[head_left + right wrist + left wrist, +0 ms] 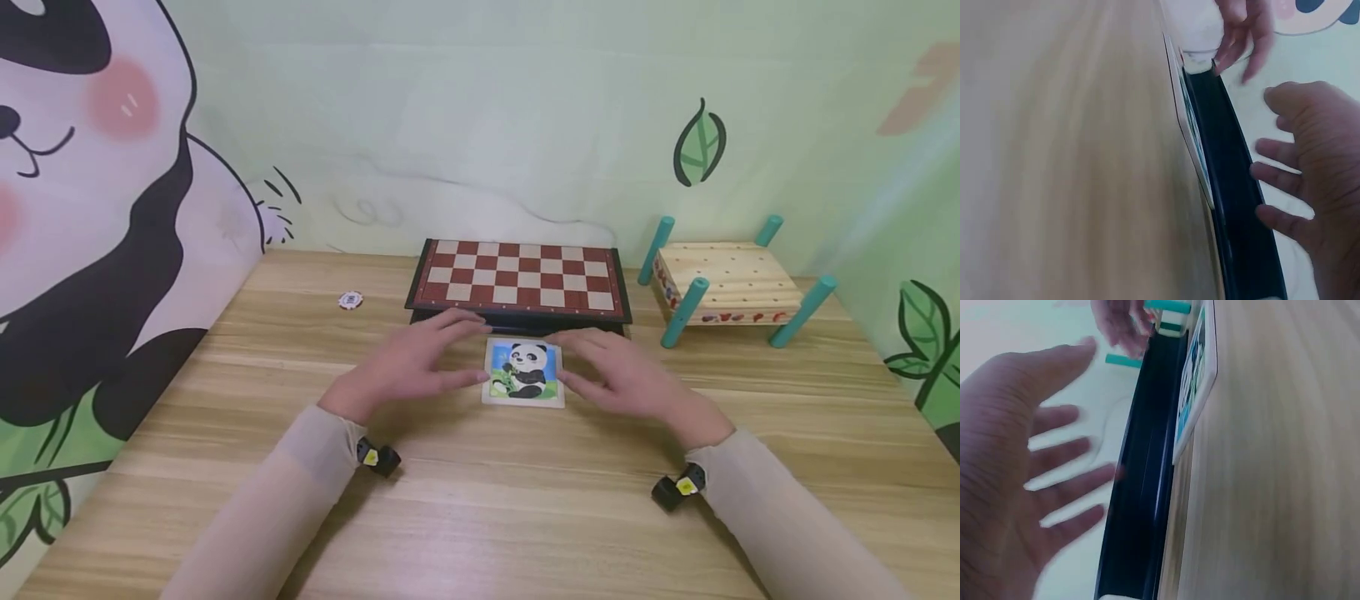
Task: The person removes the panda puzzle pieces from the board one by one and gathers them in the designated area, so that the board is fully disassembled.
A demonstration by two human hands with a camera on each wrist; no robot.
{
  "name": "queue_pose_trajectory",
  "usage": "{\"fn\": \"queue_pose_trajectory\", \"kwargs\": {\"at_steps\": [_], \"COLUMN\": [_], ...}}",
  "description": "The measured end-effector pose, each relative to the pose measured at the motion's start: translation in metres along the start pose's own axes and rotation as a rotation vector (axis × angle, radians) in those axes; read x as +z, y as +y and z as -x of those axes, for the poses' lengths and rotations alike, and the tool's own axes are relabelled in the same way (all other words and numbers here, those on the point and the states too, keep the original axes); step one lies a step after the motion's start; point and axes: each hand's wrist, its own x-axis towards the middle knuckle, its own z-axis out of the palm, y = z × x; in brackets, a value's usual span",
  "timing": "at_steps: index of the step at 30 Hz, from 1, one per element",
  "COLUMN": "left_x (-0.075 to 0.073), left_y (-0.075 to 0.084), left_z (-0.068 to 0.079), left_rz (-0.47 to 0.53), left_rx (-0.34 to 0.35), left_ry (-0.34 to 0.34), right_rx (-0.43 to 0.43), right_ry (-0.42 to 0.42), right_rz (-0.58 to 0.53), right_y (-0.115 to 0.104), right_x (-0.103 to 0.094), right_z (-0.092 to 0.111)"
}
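A small square panda picture puzzle (525,372) with a pale frame lies flat on the wooden table. On its left side hovers my left hand (416,364), fingers apart and slightly bent, holding nothing. My right hand (626,372) mirrors it on the right side, also holding nothing. In the left wrist view, a gap shows between the left hand (1029,444) and the puzzle (1194,381). The right wrist view shows the right hand (1304,162) likewise apart from the puzzle (1188,119). Just behind the puzzle stands a red-and-white checkered board (521,277) on a black base.
A wooden block with teal legs (727,279) stands at the back right. To the left of the board lies a round poker chip (350,300). A painted wall (480,125) rises behind the table (487,508).
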Motion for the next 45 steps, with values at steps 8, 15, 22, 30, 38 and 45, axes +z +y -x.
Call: {"fn": "queue_pose_trajectory", "kwargs": {"at_steps": [8,15,22,30,38,45], "left_x": [0.017,0.035,0.044,0.049,0.049,0.049], "left_y": [0.001,-0.011,-0.017,-0.006,-0.002,-0.002], "left_z": [0.000,-0.002,-0.005,-0.006,-0.004,-0.004], "left_rz": [0.008,0.065,0.080,0.103,0.141,0.162], "left_rx": [-0.116,-0.088,-0.067,-0.031,-0.053,-0.061], "left_ry": [-0.178,-0.153,-0.137,-0.117,-0.113,-0.113], "right_rx": [0.094,0.137,0.131,0.128,0.216,0.259], "right_ry": [-0.207,-0.248,-0.197,-0.074,0.032,0.036], "right_rz": [-0.059,-0.098,-0.180,-0.186,-0.139,-0.173], "right_y": [-0.010,-0.009,-0.006,-0.016,-0.020,-0.019], "right_x": [0.017,0.018,0.017,0.038,0.056,0.059], "right_z": [0.001,0.003,0.001,-0.020,-0.037,-0.039]}}
